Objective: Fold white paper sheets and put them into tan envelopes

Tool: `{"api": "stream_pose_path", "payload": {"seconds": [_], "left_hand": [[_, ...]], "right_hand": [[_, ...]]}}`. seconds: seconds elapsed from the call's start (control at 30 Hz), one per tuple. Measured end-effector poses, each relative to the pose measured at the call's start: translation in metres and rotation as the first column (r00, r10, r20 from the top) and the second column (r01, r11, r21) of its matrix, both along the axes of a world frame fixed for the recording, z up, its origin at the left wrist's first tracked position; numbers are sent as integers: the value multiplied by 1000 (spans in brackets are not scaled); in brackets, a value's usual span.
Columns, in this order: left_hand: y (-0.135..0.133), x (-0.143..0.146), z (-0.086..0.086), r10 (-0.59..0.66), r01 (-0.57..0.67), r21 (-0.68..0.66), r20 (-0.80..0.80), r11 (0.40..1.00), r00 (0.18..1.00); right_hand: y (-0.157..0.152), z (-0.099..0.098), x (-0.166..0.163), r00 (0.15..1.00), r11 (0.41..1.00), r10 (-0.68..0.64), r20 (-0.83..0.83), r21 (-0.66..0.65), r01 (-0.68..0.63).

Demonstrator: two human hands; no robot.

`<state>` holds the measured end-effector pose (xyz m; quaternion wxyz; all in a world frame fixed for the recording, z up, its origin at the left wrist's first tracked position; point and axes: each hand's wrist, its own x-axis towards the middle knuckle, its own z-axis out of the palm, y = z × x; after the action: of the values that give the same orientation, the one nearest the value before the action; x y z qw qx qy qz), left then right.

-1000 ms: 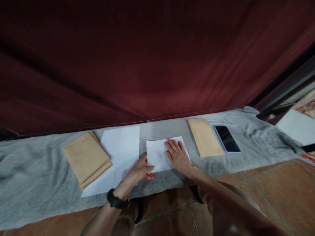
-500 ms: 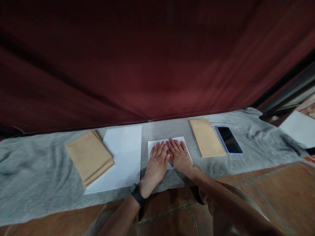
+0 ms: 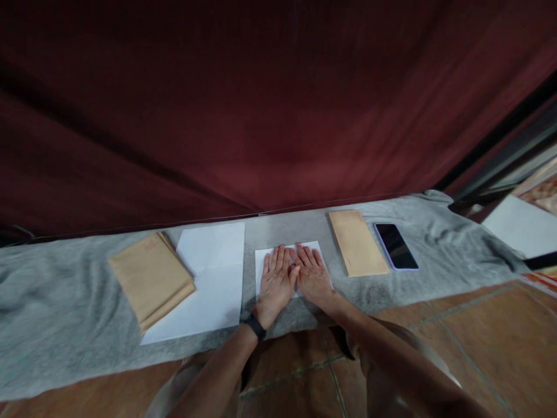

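The small white paper (image 3: 259, 259) lies at lower centre of the frame, on the grey cloth (image 3: 78, 307). Its longer side appears to run left to right, rising slightly toward the right.

The left hand (image 3: 277, 283) rests palm down on the left part of the paper, fingers extended. The right hand (image 3: 313, 280) rests flat on the right part, fingers extended toward the top of the frame. Neither hand grips anything. The two hands touch at the thumb side, near the middle of the paper. The paper lies directly beneath both palms, so neither hand is nearer to it; its left and upper edges show past the fingers. Whether it is folded cannot be told.

Left of the left hand, the large white paper (image 3: 220, 284) lies apart from the small one, partly covered by the envelope stack (image 3: 150, 273). Right of centre, the single brown envelope (image 3: 359, 242) slants from upper left to lower right, nearer the right hand. The phone (image 3: 395, 247) lies just beside its right edge.
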<state>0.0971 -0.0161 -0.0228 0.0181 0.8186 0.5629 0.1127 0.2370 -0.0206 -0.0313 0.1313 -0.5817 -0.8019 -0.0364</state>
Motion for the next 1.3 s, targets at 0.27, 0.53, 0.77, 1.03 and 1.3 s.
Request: {"api": "stream_pose_path", "payload": {"seconds": [0.27, 0.53, 0.77, 1.03, 1.3], "left_hand": [[-2, -6, -6, 65, -64, 18, -26, 998, 998], [-5, -8, -7, 121, -119, 66, -30, 991, 992], [-10, -5, 4, 147, -146, 68, -18, 987, 989], [-11, -8, 2, 118, -119, 17, 30, 993, 993], [-8, -8, -1, 119, -119, -8, -9, 993, 993]], "right_hand": [[-3, -4, 5, 995, 995, -98, -33, 27, 99], [-5, -14, 9, 982, 981, -184, -41, 51, 186], [-1, -5, 4, 970, 969, -242, 9, -41, 242], [-4, -7, -5, 991, 992, -114, -77, 46, 117], [-4, -13, 9, 992, 990, -121, -42, 73, 124]]}}
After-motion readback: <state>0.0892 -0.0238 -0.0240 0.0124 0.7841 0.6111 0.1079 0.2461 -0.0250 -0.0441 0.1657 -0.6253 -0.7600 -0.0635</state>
